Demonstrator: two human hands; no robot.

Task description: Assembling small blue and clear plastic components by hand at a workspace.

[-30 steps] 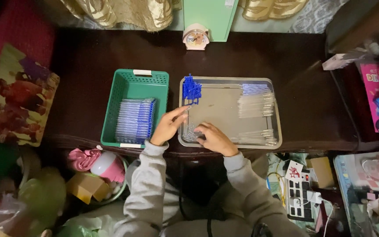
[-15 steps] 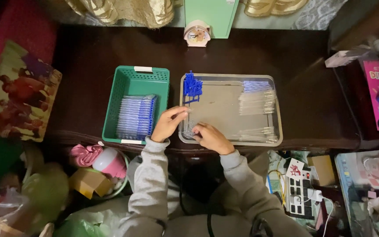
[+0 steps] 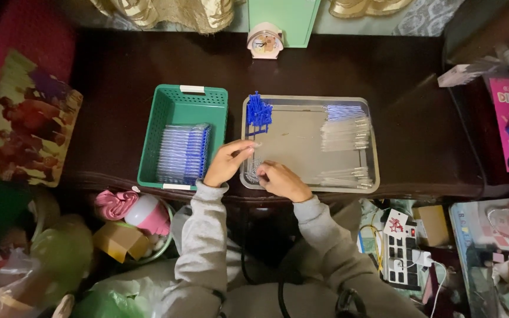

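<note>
Working at the bench's near edge, left hand (image 3: 226,164) pinches a clear pen barrel (image 3: 253,145) over the metal tray (image 3: 301,141); right hand (image 3: 282,180) rests curled, contents unclear. Green basket (image 3: 166,115) holds many finished pens (image 3: 182,154); loose parts (image 3: 344,136) remain.

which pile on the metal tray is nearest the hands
The small clear pile in the tray's near-left corner, between both hands; the blue cluster and right-side piles lie farther off.

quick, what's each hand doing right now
Left hand: fingers pinched at the metal tray edge, contents cannot be told.
Right hand: curled on the tray, grip cannot be told.
</note>
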